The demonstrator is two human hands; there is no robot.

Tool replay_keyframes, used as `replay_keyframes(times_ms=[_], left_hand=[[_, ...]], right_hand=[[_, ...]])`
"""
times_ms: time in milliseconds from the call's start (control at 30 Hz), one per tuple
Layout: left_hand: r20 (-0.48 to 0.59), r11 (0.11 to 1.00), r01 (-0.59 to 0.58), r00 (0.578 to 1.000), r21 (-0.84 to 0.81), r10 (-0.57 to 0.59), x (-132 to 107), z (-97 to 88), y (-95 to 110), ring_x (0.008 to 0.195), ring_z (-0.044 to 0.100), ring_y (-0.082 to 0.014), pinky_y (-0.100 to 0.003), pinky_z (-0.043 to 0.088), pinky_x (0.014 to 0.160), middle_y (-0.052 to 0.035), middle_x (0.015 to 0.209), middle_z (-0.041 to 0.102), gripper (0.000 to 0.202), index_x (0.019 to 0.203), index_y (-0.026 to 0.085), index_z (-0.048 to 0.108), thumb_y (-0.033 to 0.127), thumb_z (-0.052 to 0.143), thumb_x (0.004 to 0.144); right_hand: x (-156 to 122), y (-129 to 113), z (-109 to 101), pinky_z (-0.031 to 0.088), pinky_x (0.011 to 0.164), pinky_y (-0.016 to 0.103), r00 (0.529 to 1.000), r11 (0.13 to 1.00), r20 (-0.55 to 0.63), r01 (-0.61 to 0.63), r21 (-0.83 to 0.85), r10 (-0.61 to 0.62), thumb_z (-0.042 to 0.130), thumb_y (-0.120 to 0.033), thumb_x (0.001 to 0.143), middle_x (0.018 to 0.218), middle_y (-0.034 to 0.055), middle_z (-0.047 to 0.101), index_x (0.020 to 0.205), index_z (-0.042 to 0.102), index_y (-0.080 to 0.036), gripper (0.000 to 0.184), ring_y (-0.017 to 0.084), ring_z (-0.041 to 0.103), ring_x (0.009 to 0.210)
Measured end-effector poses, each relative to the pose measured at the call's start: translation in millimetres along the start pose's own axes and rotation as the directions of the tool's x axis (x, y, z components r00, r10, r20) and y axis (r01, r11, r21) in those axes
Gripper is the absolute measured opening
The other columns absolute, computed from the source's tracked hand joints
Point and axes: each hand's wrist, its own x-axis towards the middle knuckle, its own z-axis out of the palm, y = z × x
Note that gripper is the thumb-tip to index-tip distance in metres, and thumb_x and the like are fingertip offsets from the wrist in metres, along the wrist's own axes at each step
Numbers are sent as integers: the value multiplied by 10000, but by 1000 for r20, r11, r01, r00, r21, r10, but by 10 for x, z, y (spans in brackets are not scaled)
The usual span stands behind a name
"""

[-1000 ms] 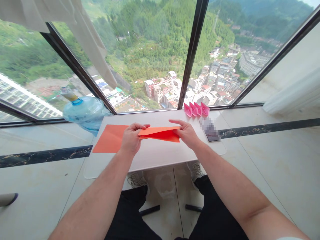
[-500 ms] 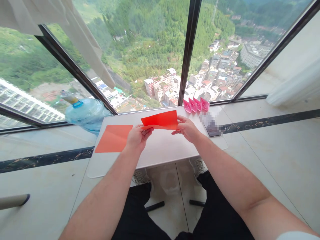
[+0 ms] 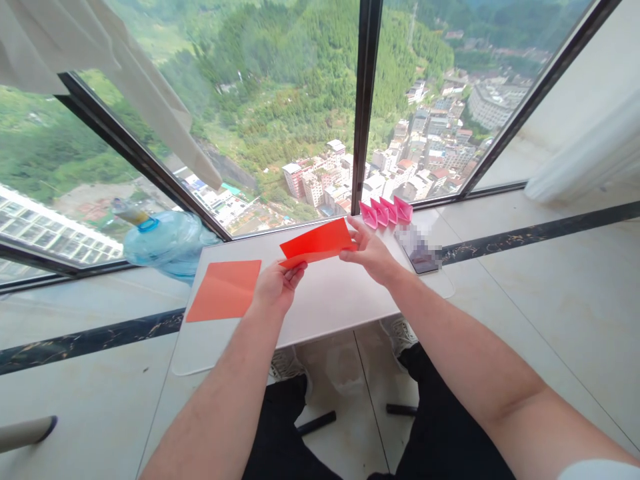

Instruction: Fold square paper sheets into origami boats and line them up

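Observation:
I hold a folded red-orange sheet of paper [image 3: 316, 243] up above a small white table [image 3: 325, 303], tilted up to the right. My left hand [image 3: 276, 290] pinches its lower left corner. My right hand [image 3: 373, 251] grips its right end, thumb on top. A second orange sheet [image 3: 225, 289] lies flat on the table's left part, just left of my left hand.
Several pink folded paper pieces [image 3: 386, 211] stand in a row at the table's far edge, with a phone [image 3: 419, 252] beside them on the right. A blue water jug [image 3: 167, 240] lies left of the table by the window frame [image 3: 364, 100]. My legs are under the table.
The folded sheet has been lifted off the table and raised, its right end going higher. The view has shifted slightly to the right and down.

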Motion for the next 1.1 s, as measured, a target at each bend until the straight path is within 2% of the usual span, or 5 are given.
replay_keyframes(times_ms=[167,333,467,733,1100], left_hand=[[30,998,59,998,-37,-58,-51,41,10,673,695,-147,-232,574,632,-61,771,734,176,792,140,707,69,618,657],[148,999,32,988,30,-36,-97,7,32,692,705,-205,-289,541,584,-85,826,735,275,906,141,710,357,630,757],[259,994,-100,962,48,84,-137,6,7,933,708,-258,-312,540,673,-94,1033,746,494,1036,197,689,614,640,777],[225,967,-254,944,28,242,-114,39,-71,842,680,-184,-309,528,805,-60,882,740,364,848,149,722,351,887,594],[115,932,-361,928,43,354,-91,17,-122,753,655,-164,-303,528,776,-25,754,715,247,738,163,725,343,851,625]], right_hand=[[40,105,10,543,635,285,985,990,-164,20,-137,-42,830,-408,676,880,40,708,949,696,-176,382,172,650,773],[46,156,2,499,584,278,961,985,-270,10,-173,-57,806,-431,680,707,0,643,802,692,-168,312,137,587,641],[35,150,16,490,593,279,961,986,-273,-3,-168,-44,789,-435,686,700,-1,644,795,696,-171,300,138,586,639],[35,153,37,509,619,286,965,990,-259,-9,-140,-28,794,-454,671,720,5,664,782,695,-185,308,147,602,665],[12,190,42,515,654,305,967,991,-255,-22,-133,-13,805,-426,683,746,20,691,803,719,-181,287,158,618,683]])
